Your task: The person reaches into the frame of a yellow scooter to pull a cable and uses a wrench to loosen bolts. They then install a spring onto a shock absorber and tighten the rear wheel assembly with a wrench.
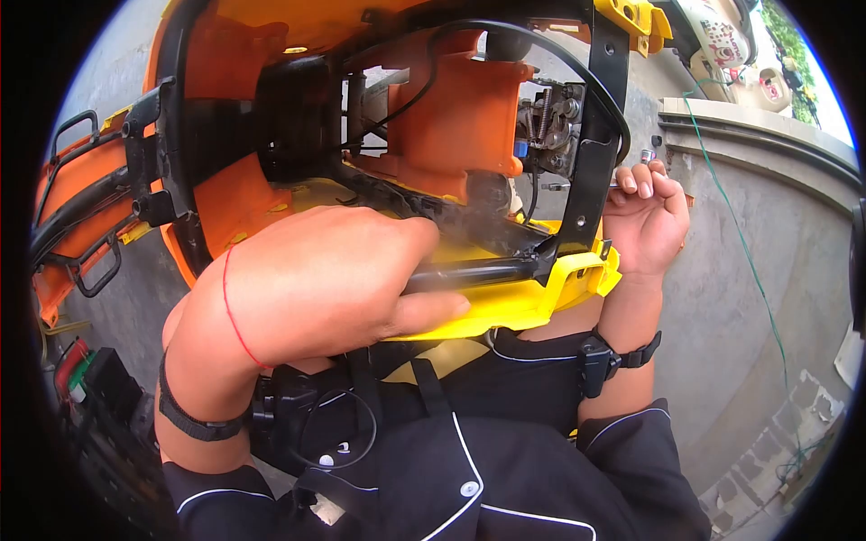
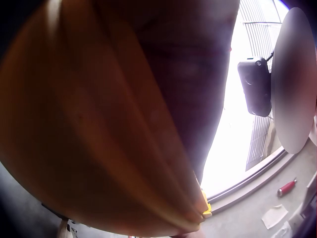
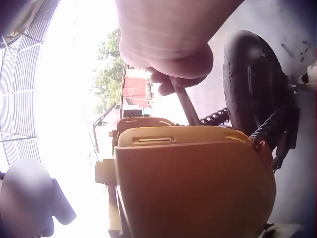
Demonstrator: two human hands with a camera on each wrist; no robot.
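The open underside of a vehicle body, with orange and yellow plastic panels on a black metal frame (image 1: 603,117), faces me in the head view. My left hand (image 1: 334,279) grips the yellow panel (image 1: 519,307) along its lower edge, thumb on the outside and fingers curled over toward the black tube (image 1: 474,273). To the right of the frame, my right hand (image 1: 645,216) holds a slim metal rod-like tool (image 3: 185,104) in bent fingers. The tool runs toward the frame; its kind is not clear. Beside it sits a metal mechanism with springs (image 1: 552,117).
A black cable (image 1: 532,29) arches over the frame. At left are black rails (image 1: 81,203) with orange panels. A tyre (image 3: 242,89) and coil spring stand beyond the yellow body. A thin green cord (image 1: 740,234) crosses the grey floor; a red-handled tool (image 2: 286,188) lies there.
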